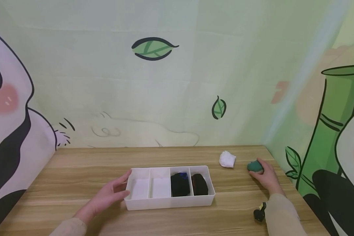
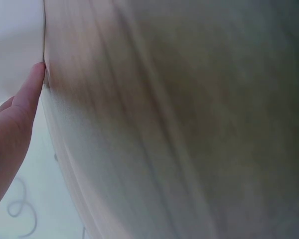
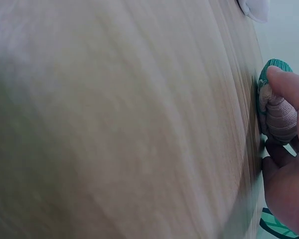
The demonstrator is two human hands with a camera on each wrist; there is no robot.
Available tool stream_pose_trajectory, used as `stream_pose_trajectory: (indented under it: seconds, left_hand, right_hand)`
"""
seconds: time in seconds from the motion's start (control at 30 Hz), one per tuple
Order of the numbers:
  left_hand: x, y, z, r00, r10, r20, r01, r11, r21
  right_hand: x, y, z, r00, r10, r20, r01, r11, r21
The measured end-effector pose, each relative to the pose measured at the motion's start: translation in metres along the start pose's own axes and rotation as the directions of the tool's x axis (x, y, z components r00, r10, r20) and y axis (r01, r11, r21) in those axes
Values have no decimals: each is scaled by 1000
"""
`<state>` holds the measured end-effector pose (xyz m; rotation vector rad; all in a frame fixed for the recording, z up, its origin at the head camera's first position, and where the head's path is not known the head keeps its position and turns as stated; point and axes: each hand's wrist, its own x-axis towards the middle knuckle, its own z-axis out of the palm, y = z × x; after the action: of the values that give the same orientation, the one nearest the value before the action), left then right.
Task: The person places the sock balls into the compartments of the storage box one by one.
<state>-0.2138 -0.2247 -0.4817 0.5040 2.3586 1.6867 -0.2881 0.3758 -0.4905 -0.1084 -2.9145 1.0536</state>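
Observation:
At the right of the table, my right hand (image 1: 266, 177) grips a rolled pair of socks (image 1: 255, 166) between thumb and fingers. In the right wrist view the socks (image 3: 280, 117) show a green ribbed cuff and a beige knit part, close against the wood. My left hand (image 1: 108, 196) rests its extended fingers and thumb on the left end of a white divided box (image 1: 171, 204); a finger (image 2: 30, 89) touches its side in the left wrist view. A dark sock roll with blue (image 1: 180, 186) and a dark brownish roll (image 1: 200, 185) fill the box's two right compartments; its two left ones are bare.
A white crumpled bundle (image 1: 227, 159) lies near the table's back edge, between the box and my right hand. The wooden table (image 1: 91, 160) meets a printed backdrop (image 1: 180, 82) behind and at both sides. A small black device (image 1: 259, 213) sits beside my right sleeve.

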Motion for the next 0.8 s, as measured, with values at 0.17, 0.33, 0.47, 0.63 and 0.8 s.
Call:
stream_pose_trajectory:
  seconds: [0.17, 0.33, 0.47, 0.63, 0.8]
  left_hand:
    - [0, 0, -1, 1000, -12, -4, 12, 1000, -3]
    - [0, 1, -1, 1000, -17, -6, 17, 1000, -3]
    - [0, 1, -1, 1000, -11, -3, 11, 1000, -5]
    - [0, 0, -1, 1000, -1, 3, 1, 1000, -9]
    - [0, 0, 0, 1000, 8, 3, -8, 1000, 0]
  right_hand:
    - [-1, -1, 0, 1000, -19, -7, 19, 1000, 1]
    - [-4, -1, 1, 999, -35, -16, 35, 999, 12]
    - [-5, -1, 1, 999, -40, -26, 40, 999, 9]
    - [-6, 1, 2, 998, -50, -49, 51, 999, 11]
    - [-6, 5, 2, 996, -63, -59, 65, 998, 27]
